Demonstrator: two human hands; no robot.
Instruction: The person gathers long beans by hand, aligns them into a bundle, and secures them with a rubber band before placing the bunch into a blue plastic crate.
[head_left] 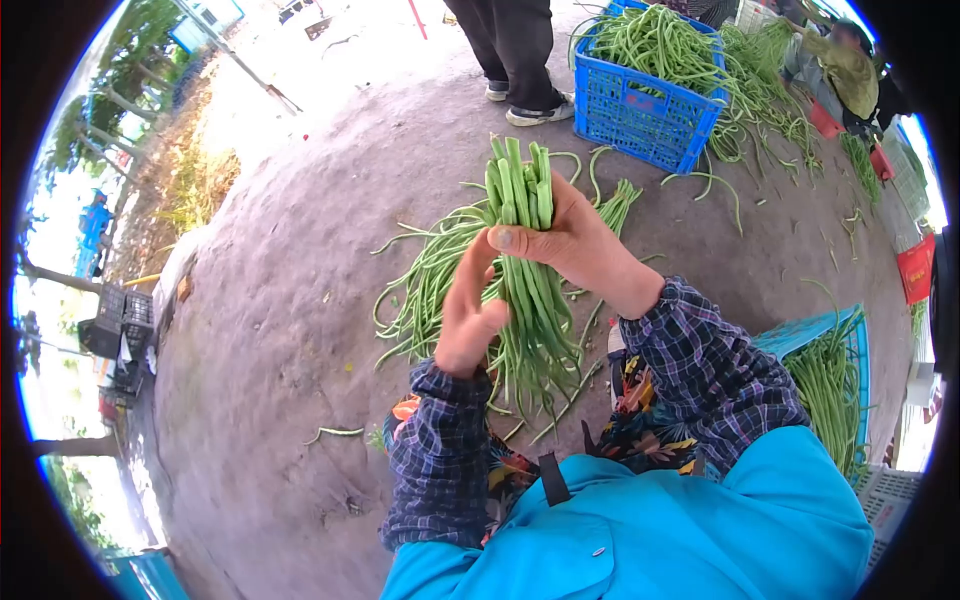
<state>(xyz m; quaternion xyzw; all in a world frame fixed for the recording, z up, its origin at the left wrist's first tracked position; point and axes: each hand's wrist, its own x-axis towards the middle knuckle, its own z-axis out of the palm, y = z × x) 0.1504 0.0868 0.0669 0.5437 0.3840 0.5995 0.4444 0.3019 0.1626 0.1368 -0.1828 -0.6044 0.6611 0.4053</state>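
A bunch of long green beans (pixel 520 200) is upright in front of me, its cut ends level at the top and its thin ends hanging down. My right hand (pixel 590 245) is closed around its upper part, thumb across the front. At the bunch's left side is my left hand (pixel 470 315), fingers loosely curved and thumb apart, the fingertips close to my right thumb. Behind and below, a loose pile of long beans (pixel 430 285) lies on the ground. Another small bundle of beans (pixel 620 203) lies just beyond my right wrist.
A blue crate (pixel 640 120) heaped with beans stands ahead, beside a standing person's legs (pixel 515 55). More beans (pixel 750 75) spread at the far right, near another person (pixel 845 70). Close on my right, a blue container (pixel 862 370) holds beans. Dark crates (pixel 125 315) are at left.
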